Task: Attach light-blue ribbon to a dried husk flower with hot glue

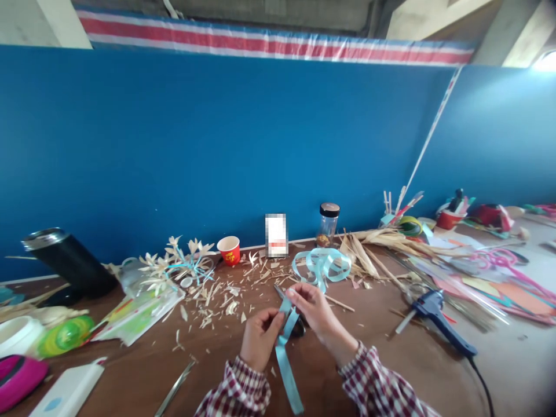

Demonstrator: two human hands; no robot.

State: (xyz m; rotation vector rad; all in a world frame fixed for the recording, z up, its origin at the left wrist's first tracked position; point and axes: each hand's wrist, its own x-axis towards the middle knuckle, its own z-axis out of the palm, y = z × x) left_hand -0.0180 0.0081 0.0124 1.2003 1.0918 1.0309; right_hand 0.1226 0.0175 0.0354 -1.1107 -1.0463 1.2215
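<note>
Both hands meet over the middle of the brown table, each pinching a light blue ribbon point(287, 370). My left hand point(261, 331) grips it between thumb and fingers, and my right hand point(315, 310) holds it slightly higher. One tail of the ribbon hangs down toward the table's front. Under the hands lies a dark-handled tool point(298, 330), partly hidden, with a metal tip showing above; it looks like scissors. Just beyond the right hand a loose pile of the same blue ribbon point(324, 266) rests on the table.
Cream flowers with blue stems point(182, 263), a red paper cup point(229, 251) and a lidded jar point(329, 223) stand at the back. Husk scraps point(230, 295) litter the table point(208, 359). Right lies a blue glue gun point(441, 318); left are tweezers point(176, 388) and a black flask point(72, 260).
</note>
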